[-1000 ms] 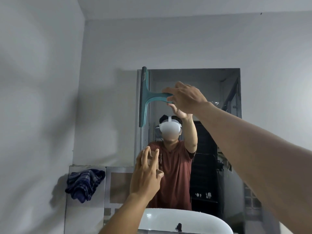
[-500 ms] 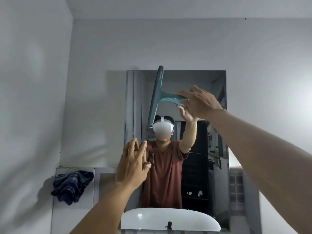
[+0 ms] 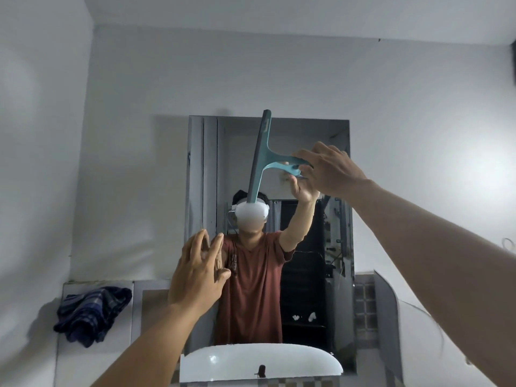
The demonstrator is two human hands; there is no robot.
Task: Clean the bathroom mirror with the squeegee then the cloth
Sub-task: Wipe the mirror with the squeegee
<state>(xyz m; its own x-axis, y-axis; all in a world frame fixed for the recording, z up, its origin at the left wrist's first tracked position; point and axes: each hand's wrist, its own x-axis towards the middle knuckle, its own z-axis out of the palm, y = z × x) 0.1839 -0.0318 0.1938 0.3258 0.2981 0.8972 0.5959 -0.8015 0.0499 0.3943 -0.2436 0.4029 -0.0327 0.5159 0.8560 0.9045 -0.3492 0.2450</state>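
The right hand gripped the handle of the teal squeegee, whose blade stood nearly upright, slightly tilted, against the upper middle of the mirror. The left hand hung empty with fingers spread before the mirror's lower left corner. A dark checked cloth lay bunched on the ledge at lower left, above the white sink.
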